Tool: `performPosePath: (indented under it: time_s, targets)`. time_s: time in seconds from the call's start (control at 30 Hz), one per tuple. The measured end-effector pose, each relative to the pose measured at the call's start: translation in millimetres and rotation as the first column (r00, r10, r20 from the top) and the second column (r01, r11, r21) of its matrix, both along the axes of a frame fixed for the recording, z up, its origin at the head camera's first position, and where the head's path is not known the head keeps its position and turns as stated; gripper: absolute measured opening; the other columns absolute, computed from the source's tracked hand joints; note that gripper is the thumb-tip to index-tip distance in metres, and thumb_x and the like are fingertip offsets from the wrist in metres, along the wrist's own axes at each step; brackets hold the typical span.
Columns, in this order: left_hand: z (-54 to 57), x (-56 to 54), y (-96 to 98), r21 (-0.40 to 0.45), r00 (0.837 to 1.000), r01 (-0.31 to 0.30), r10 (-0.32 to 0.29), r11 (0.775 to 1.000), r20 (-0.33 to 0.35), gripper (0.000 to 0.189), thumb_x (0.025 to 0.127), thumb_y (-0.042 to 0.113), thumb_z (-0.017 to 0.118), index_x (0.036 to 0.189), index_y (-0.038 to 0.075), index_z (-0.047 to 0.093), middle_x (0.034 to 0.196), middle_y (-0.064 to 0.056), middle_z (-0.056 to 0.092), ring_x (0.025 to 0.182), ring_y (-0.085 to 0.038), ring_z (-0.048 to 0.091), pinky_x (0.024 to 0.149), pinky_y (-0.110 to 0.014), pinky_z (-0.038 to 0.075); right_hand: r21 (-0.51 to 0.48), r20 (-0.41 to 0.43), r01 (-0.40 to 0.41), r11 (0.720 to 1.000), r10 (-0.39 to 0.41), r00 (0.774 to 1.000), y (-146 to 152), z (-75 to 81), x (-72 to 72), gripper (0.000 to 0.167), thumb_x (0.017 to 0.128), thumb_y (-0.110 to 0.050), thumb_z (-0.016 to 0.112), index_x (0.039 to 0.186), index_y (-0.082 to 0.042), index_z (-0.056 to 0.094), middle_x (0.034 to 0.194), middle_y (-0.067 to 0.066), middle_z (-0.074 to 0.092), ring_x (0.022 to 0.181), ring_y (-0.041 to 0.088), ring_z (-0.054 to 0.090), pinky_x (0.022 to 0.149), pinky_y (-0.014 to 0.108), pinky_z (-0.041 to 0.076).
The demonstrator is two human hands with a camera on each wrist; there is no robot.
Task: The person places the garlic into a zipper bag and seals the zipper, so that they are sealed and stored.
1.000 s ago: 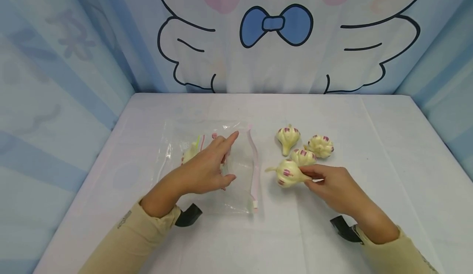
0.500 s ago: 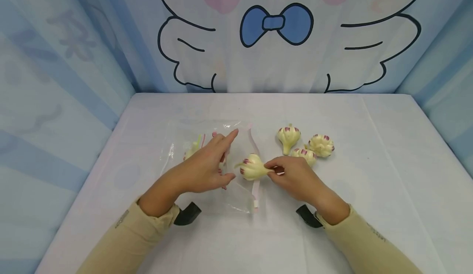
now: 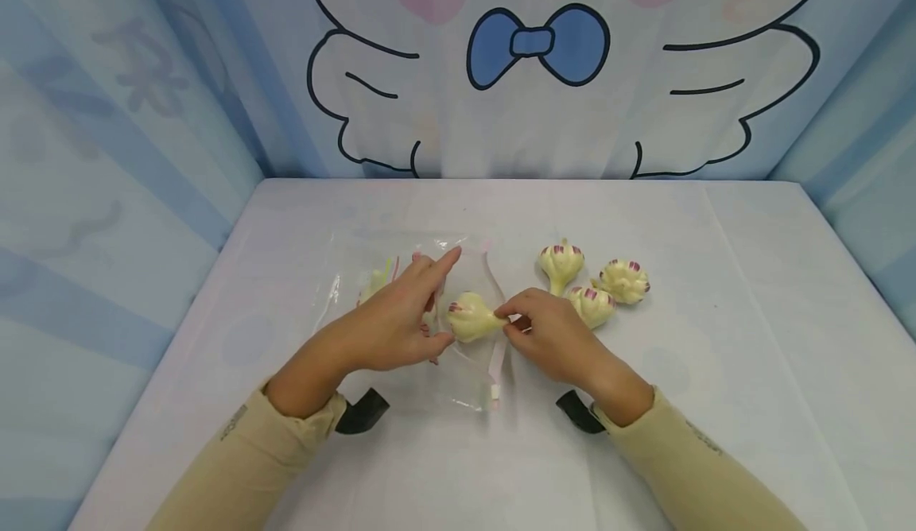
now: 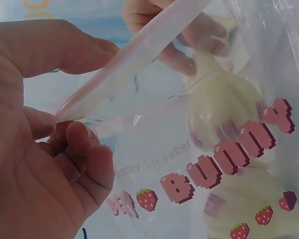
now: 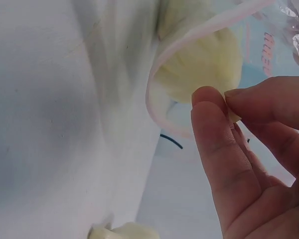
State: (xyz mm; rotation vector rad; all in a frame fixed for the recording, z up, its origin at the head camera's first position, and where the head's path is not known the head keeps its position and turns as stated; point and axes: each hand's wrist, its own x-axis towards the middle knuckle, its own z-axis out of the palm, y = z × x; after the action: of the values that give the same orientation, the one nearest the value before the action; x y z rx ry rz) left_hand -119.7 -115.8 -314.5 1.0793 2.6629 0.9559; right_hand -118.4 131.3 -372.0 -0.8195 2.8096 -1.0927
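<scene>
My right hand [image 3: 551, 336] pinches a garlic bulb [image 3: 472, 318] by its stem between thumb and fingertips. The bulb sits within the mouth of a clear zip bag [image 3: 458, 384], whose pinkish rim [image 5: 150, 94] loops around it in the right wrist view. My left hand [image 3: 401, 316] holds the bag's rim, thumb and index spread apart and the other fingers curled. Through the printed film in the left wrist view, another garlic bulb [image 4: 254, 199] shows below the held one. More pale garlic [image 3: 375, 283] lies in the bag, partly hidden behind my left hand.
To the right of the bag, three garlic bulbs lie close together: one at the back [image 3: 561, 263], one at the right [image 3: 624, 281] and one nearer [image 3: 592, 306]. The white-covered table [image 3: 716, 372] is bordered by patterned curtains [image 3: 529, 118].
My right hand has carried the garlic bulb leftward from beside the other bulbs into the bag's mouth. My left hand stays nearly in place at the bag.
</scene>
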Motion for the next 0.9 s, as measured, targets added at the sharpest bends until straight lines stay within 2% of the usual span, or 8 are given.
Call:
performPosePath:
  time_s: [0.1,0.2,0.37,0.43,0.53,0.63,0.73,0.9]
  targets:
    - [0.1,1.6,0.8,0.007,1.000,0.000,0.000,1.000,0.018,0.090,0.082,0.004,0.075,0.155,-0.006,0.023,0.096,-0.008,0.045,0.072,-0.011,0.045,0.090,-0.031,0.049,-0.006,-0.018,0.003,1.000,-0.003,1.000,-3,-1.7,-1.3,0.018,0.089,0.000,0.066,0.105,-0.001,0.075,0.101,0.008,0.067,0.086,0.020,0.070,0.077,0.035,0.057]
    - [0.7,4.2,2.7,0.011,1.000,0.005,-0.005,1.000,0.020,0.092,0.082,0.005,0.077,0.155,-0.006,0.022,0.096,-0.008,0.045,0.073,-0.012,0.046,0.077,-0.027,0.050,-0.020,-0.019,0.003,1.000,-0.004,1.000,-6,-3.7,-1.5,0.018,0.089,0.000,0.066,0.104,-0.001,0.075,0.101,0.008,0.067,0.086,0.020,0.070,0.077,0.033,0.057]
    - [-2.0,5.9,5.4,0.031,0.999,0.008,-0.007,0.999,-0.034,0.090,0.083,0.011,0.079,0.154,-0.007,0.026,0.096,-0.008,0.046,0.075,-0.012,0.043,0.072,-0.026,0.049,-0.056,0.006,0.004,0.998,-0.004,1.000,-8,-5.9,-1.1,0.017,0.089,0.001,0.065,0.103,-0.001,0.074,0.102,0.007,0.067,0.087,0.020,0.070,0.077,0.033,0.057]
    - [-3.6,6.2,6.0,0.045,0.998,-0.002,0.005,0.999,-0.058,0.086,0.084,0.012,0.078,0.153,-0.008,0.029,0.095,-0.007,0.046,0.076,-0.012,0.042,0.062,-0.025,0.046,-0.062,0.010,0.004,0.998,-0.004,1.000,-8,-6.3,-0.8,0.016,0.089,0.001,0.065,0.103,-0.002,0.073,0.102,0.006,0.067,0.087,0.019,0.070,0.076,0.033,0.057]
    - [-6.2,6.2,6.7,0.064,0.995,-0.018,0.024,0.998,-0.101,0.076,0.086,0.007,0.071,0.150,-0.009,0.034,0.091,-0.004,0.045,0.076,-0.013,0.040,0.061,-0.024,0.043,-0.072,0.014,0.003,0.997,-0.002,1.000,-8,-7.1,0.1,0.016,0.089,0.001,0.066,0.103,-0.002,0.073,0.102,0.006,0.067,0.087,0.019,0.070,0.077,0.033,0.057]
    - [-7.7,5.9,7.4,0.077,0.992,-0.019,0.028,0.997,-0.124,0.070,0.083,-0.001,0.061,0.148,-0.010,0.037,0.089,-0.006,0.045,0.077,-0.013,0.039,0.060,-0.026,0.041,-0.083,0.021,0.001,0.997,0.001,1.000,-8,-8.0,0.9,0.016,0.089,0.001,0.065,0.103,-0.001,0.072,0.103,0.006,0.067,0.088,0.020,0.070,0.078,0.034,0.056]
    - [-7.5,6.2,7.9,0.082,0.993,-0.018,0.027,0.996,-0.112,0.073,0.078,-0.006,0.055,0.149,-0.009,0.037,0.089,-0.008,0.046,0.076,-0.014,0.038,0.061,-0.027,0.041,-0.089,0.025,0.003,0.996,-0.001,1.000,-8,-8.6,0.9,0.016,0.090,0.001,0.064,0.104,-0.001,0.072,0.104,0.007,0.067,0.089,0.021,0.070,0.078,0.034,0.056]
    - [-7.6,6.6,7.9,0.082,0.995,-0.011,0.019,0.997,-0.098,0.075,0.077,-0.006,0.053,0.150,-0.008,0.036,0.089,-0.007,0.044,0.076,-0.013,0.038,0.061,-0.027,0.041,-0.079,-0.009,0.016,0.997,-0.017,1.000,-11,-10.1,0.8,0.014,0.088,0.002,0.066,0.101,-0.001,0.071,0.101,0.008,0.063,0.088,0.021,0.070,0.077,0.032,0.056]
